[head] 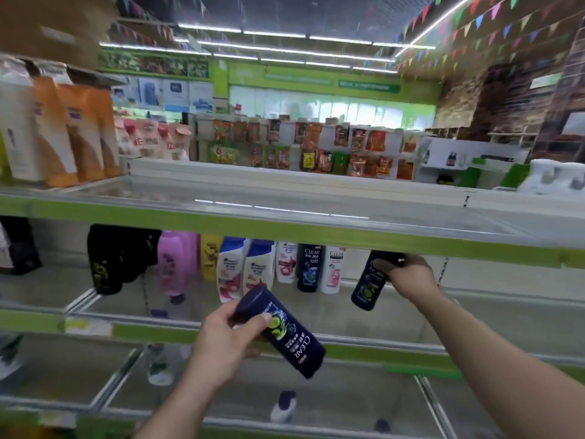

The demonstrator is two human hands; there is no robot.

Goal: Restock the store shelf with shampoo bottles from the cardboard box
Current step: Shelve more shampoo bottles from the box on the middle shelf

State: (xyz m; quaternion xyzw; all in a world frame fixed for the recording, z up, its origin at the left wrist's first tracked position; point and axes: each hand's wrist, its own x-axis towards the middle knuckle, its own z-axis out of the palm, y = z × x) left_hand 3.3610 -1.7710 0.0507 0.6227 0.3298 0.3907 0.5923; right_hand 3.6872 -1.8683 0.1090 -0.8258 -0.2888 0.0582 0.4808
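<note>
beneath the right hand (pixel 408 275), clamped on a dark bottle (pixel 367 288), the shelf (pixel 493 315) should receive it upright; the left hand (pixel 226 339) grips a second bottle (pixel 285 334).

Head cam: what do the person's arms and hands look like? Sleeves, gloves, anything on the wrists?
The left hand and right hand are bare, no gloves. The left forearm and right forearm are uncovered to the frame edge; no sleeve in view. No watch, band or ring shows, though the picture is a little blurred.
</note>
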